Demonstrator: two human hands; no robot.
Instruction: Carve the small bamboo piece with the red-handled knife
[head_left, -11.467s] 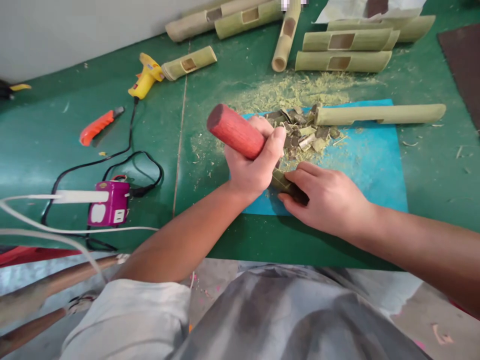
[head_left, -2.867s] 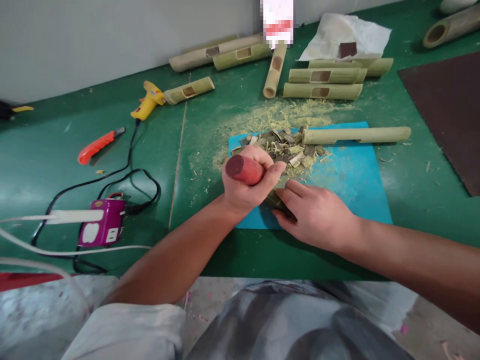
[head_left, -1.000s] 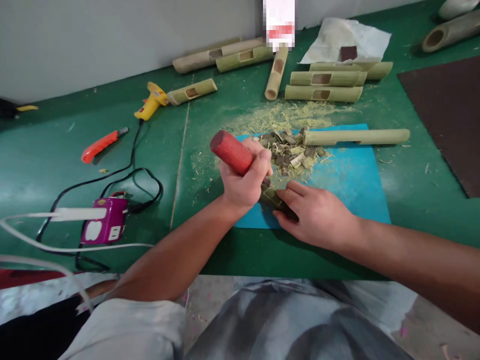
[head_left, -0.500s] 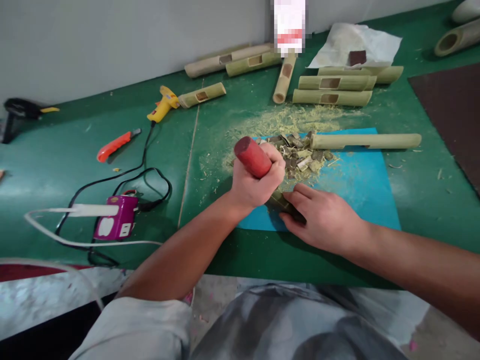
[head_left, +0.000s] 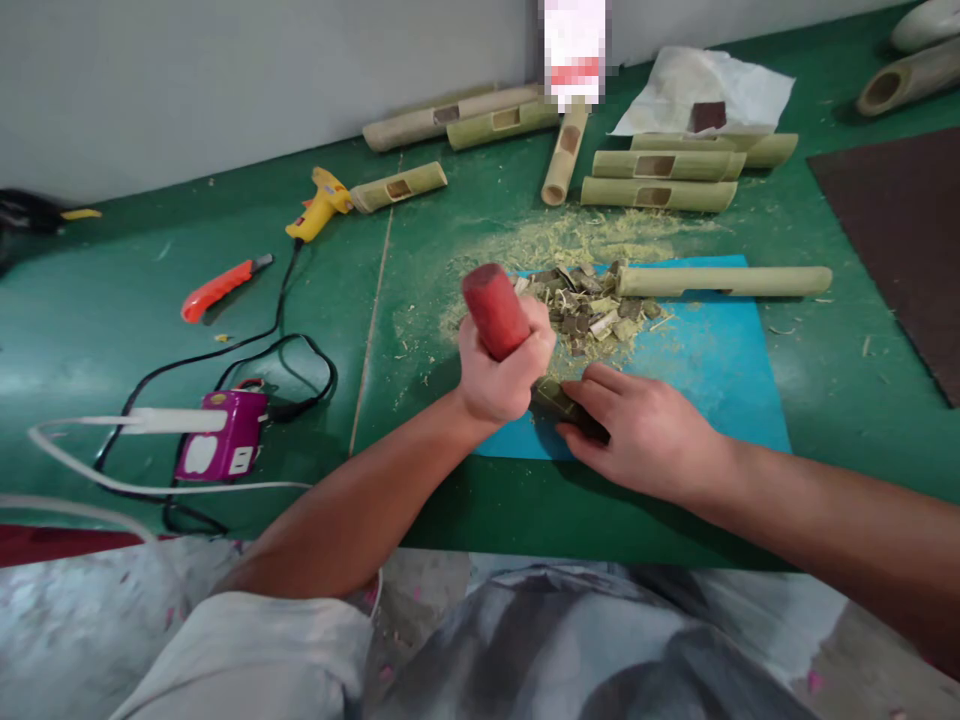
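Note:
My left hand is closed in a fist round a tool's thick red handle. The handle leans up toward the far left, and the tool's working end is hidden below the fist. Just to the right, my right hand grips a short dark green bamboo piece, pressing it down on a blue sheet. Much of this piece lies under my fingers. Bamboo chips and shavings are heaped just beyond my hands, beside a pale bamboo tube.
Several bamboo tubes with cut openings lie along the back, some near white paper. To the left are a yellow glue gun, an orange utility knife and a purple power strip with cords. A dark brown sheet lies right.
The red handle has tipped more upright, and my left hand has turned and shifted slightly left. My right hand keeps its hold on the bamboo piece. The whole view has drifted a little.

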